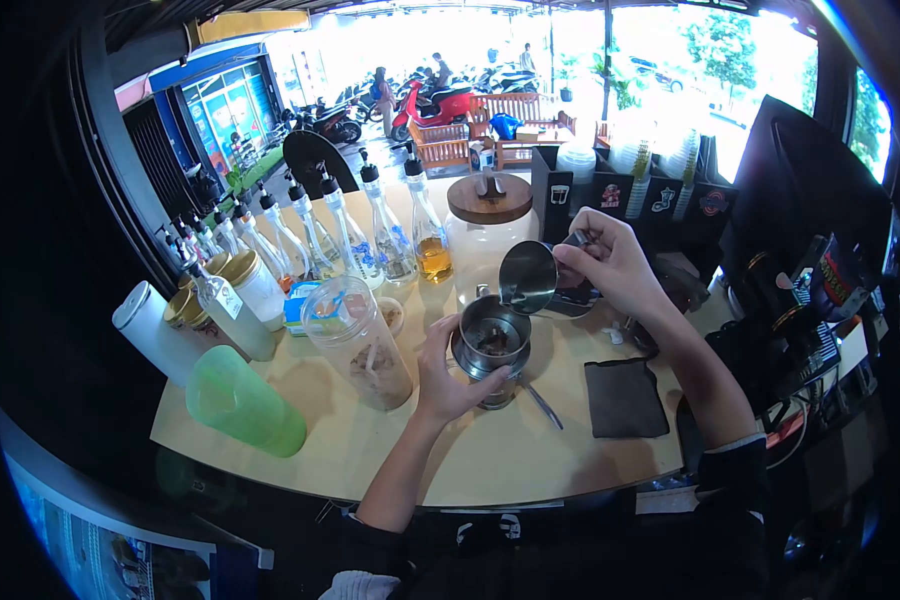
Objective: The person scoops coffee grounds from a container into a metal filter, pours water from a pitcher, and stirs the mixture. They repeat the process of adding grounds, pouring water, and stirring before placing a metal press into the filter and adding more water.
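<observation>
My left hand (pixel 452 382) is curved around a metal drip coffee filter (pixel 494 332), fingers on its left side and thumb at its lower front. Dark matter lies inside the filter, which stands upright on a glass (pixel 497 403), mostly hidden. Gripped by its handle in my right hand (pixel 610 262), a metal pitcher (pixel 528 280) tips to the left, its lip just above the filter's rim. I cannot make out a stream between them. A metal spoon (pixel 544 406) lies at the glass's right, only its handle showing.
Left of my hands stand a clear jar (pixel 358 340) with brown contents and a green pitcher (pixel 245 402). Pump bottles (pixel 372 225) line the back left. A wooden-lidded jar (pixel 492 215) and a cup holder (pixel 635 190) stand behind. A dark cloth (pixel 626 398) lies right.
</observation>
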`<action>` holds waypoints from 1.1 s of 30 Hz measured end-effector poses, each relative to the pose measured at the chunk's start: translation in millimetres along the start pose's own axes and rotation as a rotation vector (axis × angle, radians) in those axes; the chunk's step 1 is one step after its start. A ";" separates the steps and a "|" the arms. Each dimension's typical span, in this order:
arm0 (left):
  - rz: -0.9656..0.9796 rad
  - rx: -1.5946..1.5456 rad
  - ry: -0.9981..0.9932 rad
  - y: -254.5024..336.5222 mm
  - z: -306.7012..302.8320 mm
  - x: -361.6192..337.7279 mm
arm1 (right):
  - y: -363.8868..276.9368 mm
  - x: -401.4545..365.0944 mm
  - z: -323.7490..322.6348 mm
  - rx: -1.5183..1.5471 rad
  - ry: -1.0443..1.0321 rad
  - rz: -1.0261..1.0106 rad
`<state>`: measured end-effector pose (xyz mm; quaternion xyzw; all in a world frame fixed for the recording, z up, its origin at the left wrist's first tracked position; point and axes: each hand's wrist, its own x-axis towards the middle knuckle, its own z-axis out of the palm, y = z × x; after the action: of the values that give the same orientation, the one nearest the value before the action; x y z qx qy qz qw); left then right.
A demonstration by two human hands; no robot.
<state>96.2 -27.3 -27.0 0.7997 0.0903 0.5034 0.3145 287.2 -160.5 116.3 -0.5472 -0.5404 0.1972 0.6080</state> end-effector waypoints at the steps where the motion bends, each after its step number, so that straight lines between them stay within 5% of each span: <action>1: -0.001 0.001 -0.001 0.3 -0.5 0.3 | 0.9 1.7 -0.6 0.001 0.000 0.001; 15: 0.005 -0.018 -0.001 -0.6 0.5 0.1 | -13.1 3.4 7.3 -0.313 0.007 -0.073; 33: 0.016 -0.001 -0.003 1.8 -1.1 0.8 | -27.8 -0.3 13.1 -0.342 -0.035 -0.058</action>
<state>95.4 -27.9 -25.0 0.8010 0.0831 0.5048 0.3110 265.8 -163.8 138.1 -0.6235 -0.5921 0.0944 0.5018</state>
